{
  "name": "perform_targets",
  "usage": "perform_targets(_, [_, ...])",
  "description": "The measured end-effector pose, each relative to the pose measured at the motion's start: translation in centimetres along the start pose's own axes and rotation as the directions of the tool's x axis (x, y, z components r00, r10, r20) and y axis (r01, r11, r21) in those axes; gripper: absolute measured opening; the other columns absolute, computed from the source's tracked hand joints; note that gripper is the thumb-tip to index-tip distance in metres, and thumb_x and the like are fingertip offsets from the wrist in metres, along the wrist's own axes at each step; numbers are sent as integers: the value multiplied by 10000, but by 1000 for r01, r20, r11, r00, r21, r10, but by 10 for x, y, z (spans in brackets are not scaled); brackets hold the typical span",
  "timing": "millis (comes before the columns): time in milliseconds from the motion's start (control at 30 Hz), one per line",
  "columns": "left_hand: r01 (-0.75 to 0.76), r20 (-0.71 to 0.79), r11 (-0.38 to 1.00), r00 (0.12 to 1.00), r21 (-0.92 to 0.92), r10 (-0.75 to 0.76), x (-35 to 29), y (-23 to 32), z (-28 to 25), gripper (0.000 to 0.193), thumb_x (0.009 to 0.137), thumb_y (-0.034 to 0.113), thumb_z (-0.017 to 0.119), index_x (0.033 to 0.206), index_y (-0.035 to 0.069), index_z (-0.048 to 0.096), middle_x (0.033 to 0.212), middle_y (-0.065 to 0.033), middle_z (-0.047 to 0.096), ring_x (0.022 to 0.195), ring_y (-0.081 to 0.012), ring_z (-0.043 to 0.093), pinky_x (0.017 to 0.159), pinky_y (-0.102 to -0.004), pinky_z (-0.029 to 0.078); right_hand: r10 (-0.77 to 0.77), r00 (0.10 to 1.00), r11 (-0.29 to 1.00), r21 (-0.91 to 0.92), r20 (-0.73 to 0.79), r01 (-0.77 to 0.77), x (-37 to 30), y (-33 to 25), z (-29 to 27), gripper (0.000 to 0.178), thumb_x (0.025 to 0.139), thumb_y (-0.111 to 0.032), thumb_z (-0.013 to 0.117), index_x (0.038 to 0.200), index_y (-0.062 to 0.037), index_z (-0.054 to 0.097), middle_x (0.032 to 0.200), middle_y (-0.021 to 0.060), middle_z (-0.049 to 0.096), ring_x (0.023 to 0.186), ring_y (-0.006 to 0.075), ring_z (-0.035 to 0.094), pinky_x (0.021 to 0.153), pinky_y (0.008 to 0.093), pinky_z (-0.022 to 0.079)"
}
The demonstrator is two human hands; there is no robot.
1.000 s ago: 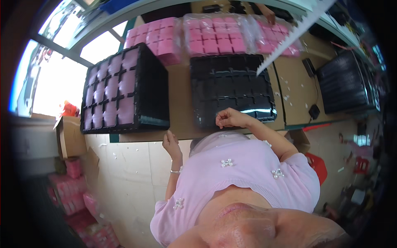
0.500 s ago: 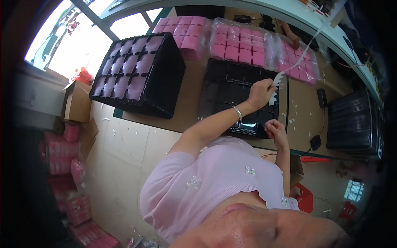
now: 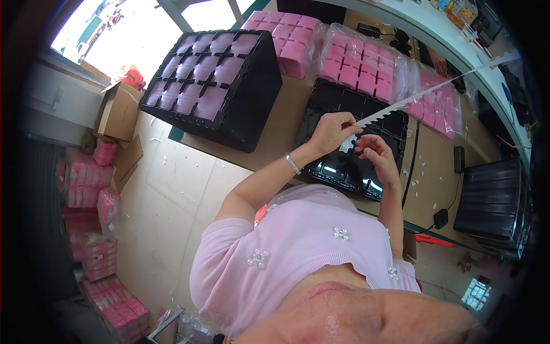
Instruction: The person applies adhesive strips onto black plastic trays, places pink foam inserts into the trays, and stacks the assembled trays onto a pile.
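Observation:
My left hand (image 3: 335, 133), with a bracelet at the wrist, is closed on the near end of a long white strip (image 3: 395, 107) with a notched edge. The strip runs taut up to the right, toward the shelf. Below sits a shiny black plastic tray (image 3: 321, 112) with slots along its surface. A small white piece (image 3: 347, 144) shows on the tray between my hands. Close to the strip's end, my right hand (image 3: 380, 157) hovers over the tray with fingers apart and slightly curled, and nothing visible in them.
A stack of black trays with pinkish pads (image 3: 197, 71) stands at the left. Bagged pink foam blocks (image 3: 358, 66) line the table's back. More black trays (image 3: 492, 198) are stacked at right, near a power adapter (image 3: 440, 218) and white scraps. A cardboard box (image 3: 117, 112) stands left.
My left hand has drawn the strip nearer, and more of its length now shows stretched out. My right hand has risen beside it, its fingers opening. The whole view has shifted.

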State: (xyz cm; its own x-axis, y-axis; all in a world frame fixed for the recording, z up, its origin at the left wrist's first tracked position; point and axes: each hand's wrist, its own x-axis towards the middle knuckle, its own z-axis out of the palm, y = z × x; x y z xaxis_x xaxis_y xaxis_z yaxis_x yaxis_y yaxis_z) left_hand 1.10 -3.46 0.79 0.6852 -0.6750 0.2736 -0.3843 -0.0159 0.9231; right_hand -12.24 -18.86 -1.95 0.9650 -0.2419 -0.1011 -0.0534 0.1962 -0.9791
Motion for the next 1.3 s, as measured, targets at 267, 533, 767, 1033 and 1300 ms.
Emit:
perform_targets(267, [183, 53, 959, 983, -214, -176, 16, 2, -11, 150, 817, 139, 686, 735, 31, 622, 623, 36, 538, 572, -23, 443, 514, -196, 334, -3, 999, 996, 85, 43, -1, 13, -18, 20, 355, 812, -165, 663, 1113, -16, 548, 1033, 85, 610, 895, 158, 601, 763, 280, 473])
perform_targets(533, [100, 17, 965, 995, -241, -99, 17, -8, 6, 195, 826, 151, 695, 745, 1, 600, 611, 48, 494, 562, -16, 399, 493, -191, 314, 30, 999, 996, 84, -28, -27, 11, -12, 23, 206, 796, -165, 703, 935, -42, 615, 793, 14, 632, 676, 78, 569, 588, 215, 438])
perform_targets(767, [268, 161, 927, 959, -262, -232, 9, -1, 7, 206, 838, 184, 684, 757, 11, 607, 614, 29, 522, 551, -35, 445, 500, -192, 342, -34, 985, 999, 14, -169, 37, 6, -11, 24, 116, 784, -152, 708, 817, -63, 640, 698, -32, 598, 610, 28, 500, 544, 171, 372])
perform_targets(1033, [476, 351, 761, 872, -440, -342, 4, -13, 8, 179, 843, 175, 666, 753, 32, 605, 614, 23, 515, 548, -49, 448, 531, -195, 352, -38, 985, 999, -7, -167, 37, 3, -13, 20, 104, 780, -137, 704, 807, -66, 633, 721, -42, 593, 626, 14, 495, 549, 166, 367])
perform_targets(1300, [629, 422, 475, 772, -615, -475, 1, -14, 17, 202, 835, 116, 650, 671, 69, 543, 579, 23, 470, 511, -65, 428, 501, -204, 330, -140, 971, 987, -102, -195, 122, -2, -11, 27, 94, 783, -97, 693, 784, -39, 619, 753, -24, 619, 699, 29, 545, 610, 176, 427])
